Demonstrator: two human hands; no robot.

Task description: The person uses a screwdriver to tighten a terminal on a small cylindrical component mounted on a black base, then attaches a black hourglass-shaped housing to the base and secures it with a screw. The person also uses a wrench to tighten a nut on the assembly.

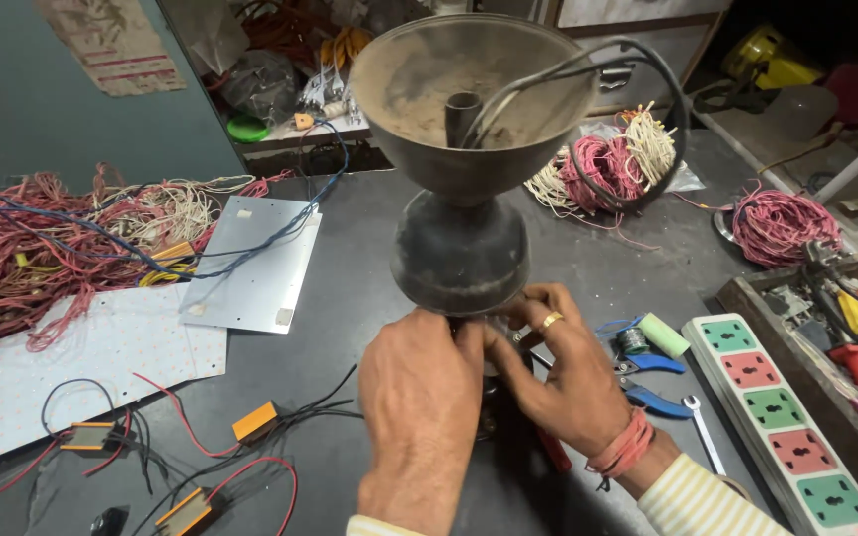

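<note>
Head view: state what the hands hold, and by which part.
Both the left hand and right hand grip the dark metal fan canopy assembly at its lower end, below the bulb-shaped cover.

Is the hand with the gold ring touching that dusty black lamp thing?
Touching. The head view shows the right hand with its fingers wrapped against the bottom of the dark metal fixture, no gap showing.

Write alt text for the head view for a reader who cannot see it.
Both hands, left hand and right hand, grip the base of a dusty dark metal fan canopy standing upright on a dark workbench. Tangled red and white wires, white panels, blue-handled pliers and a power strip lie around it.
</note>
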